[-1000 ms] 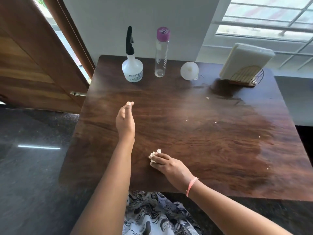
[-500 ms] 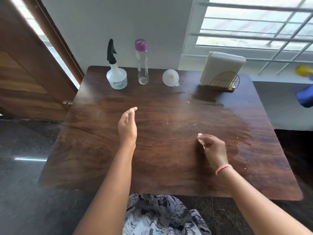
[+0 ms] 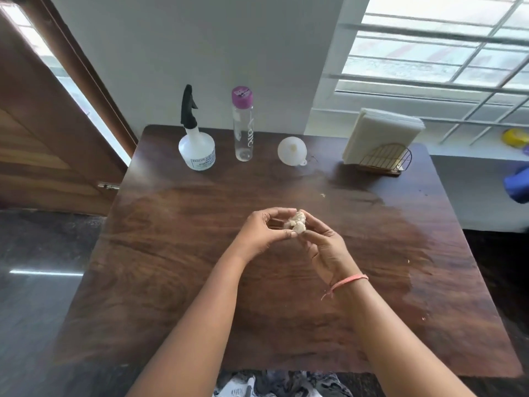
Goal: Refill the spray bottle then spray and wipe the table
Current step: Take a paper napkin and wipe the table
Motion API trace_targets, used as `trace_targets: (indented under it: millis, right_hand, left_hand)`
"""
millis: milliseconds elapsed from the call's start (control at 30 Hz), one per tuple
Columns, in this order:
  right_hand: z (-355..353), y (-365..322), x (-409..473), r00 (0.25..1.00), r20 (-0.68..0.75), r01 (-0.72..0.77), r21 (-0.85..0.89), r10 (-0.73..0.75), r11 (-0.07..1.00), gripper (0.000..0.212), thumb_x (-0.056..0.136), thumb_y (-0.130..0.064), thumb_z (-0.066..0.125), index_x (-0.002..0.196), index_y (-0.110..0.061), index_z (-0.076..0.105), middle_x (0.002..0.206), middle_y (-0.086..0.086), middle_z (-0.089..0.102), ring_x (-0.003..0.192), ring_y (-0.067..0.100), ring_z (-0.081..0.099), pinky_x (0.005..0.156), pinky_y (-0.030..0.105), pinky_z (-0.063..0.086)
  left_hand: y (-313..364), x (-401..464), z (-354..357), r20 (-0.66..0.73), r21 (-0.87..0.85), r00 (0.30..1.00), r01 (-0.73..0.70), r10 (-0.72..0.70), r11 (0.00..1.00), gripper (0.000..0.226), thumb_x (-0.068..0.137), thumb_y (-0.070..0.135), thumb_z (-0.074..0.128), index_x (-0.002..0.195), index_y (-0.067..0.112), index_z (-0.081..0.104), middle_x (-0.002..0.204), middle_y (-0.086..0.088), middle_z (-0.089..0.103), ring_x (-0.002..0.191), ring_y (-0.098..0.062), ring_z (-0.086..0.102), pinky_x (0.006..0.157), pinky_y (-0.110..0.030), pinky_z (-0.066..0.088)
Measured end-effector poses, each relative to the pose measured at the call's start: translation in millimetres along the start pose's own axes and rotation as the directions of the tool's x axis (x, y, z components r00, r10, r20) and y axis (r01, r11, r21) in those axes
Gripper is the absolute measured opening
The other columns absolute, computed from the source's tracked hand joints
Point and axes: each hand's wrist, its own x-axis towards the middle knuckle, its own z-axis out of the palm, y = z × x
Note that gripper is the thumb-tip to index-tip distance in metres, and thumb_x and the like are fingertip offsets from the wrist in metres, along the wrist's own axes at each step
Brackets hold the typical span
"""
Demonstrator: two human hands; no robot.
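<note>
both hands meet over the middle of the table [image 3: 177, 282], just above its surface. the left hand [image 3: 257, 233] curls its fingers and thumb round a small crumpled white wad [image 3: 296, 223], pinching it from the 9 o'clock side. the right hand [image 3: 326, 247] grips the same wad from 3 o'clock, fingers bent, a pink band [image 3: 347, 280] on its wrist. whether the wad is tissue or cloth is hard to tell.

the spray bottle [image 3: 197, 151], white with a black trigger head, stands upright near the far edge at about 11 o'clock from the hands. just beside it toward 12 o'clock stands a tall clear bottle [image 3: 242, 130] with a purple cap, apart from the sprayer. a white funnel [image 3: 292, 151] lies at 12 o'clock, near the back edge. at 1 o'clock a gold wire holder [image 3: 385, 160] carries a stack of white napkins [image 3: 380, 133].

a darker wet patch [image 3: 400, 224] spreads across the tabletop from 1 to 3 o'clock, with a few pale crumbs [image 3: 323, 195] on it.
</note>
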Motion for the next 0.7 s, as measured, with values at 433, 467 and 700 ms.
trace_targets:
  millis: [433, 467, 700]
  right_hand:
    - [25, -2, 47, 0.911, 0.201, 0.364, -0.803, -0.360, 0.472, 0.041, 0.079, -0.001, 0.076, 0.117, -0.016, 0.070, 0.117, -0.002, 0.065, 0.096, -0.004, 0.064, 0.085, 0.014, 0.051]
    - [25, -4, 51, 0.897, 0.187, 0.362, -0.831, -0.399, 0.423, 0.037, 0.078, 0.000, 0.076, 0.113, -0.012, 0.072, 0.113, -0.001, 0.067, 0.094, -0.002, 0.065, 0.085, 0.016, 0.052]
    - [9, -1, 74, 0.900, 0.084, 0.145, -0.983, -0.427, 0.112, 0.027, 0.076, -0.003, 0.062, 0.097, -0.019, 0.060, 0.080, -0.001, 0.068, 0.080, 0.023, 0.060, 0.068, 0.029, 0.045]
  left_hand:
    - [10, 57, -18, -0.093, -0.221, 0.937, 0.309, -0.336, 0.925, 0.012, 0.080, -0.003, 0.073, 0.080, 0.010, 0.072, 0.067, -0.004, 0.072, 0.063, -0.014, 0.067, 0.063, -0.021, 0.057]
    - [12, 59, -23, -0.003, -0.272, 0.934, 0.344, -0.358, 0.899, 0.010, 0.083, -0.001, 0.070, 0.086, 0.008, 0.072, 0.071, -0.007, 0.074, 0.066, -0.015, 0.069, 0.068, -0.024, 0.058]
    - [11, 73, -45, -0.045, -0.199, 0.928, 0.356, -0.371, 0.913, 0.022, 0.095, 0.021, 0.063, 0.113, 0.012, 0.069, 0.111, -0.004, 0.069, 0.106, -0.021, 0.067, 0.091, -0.033, 0.056]
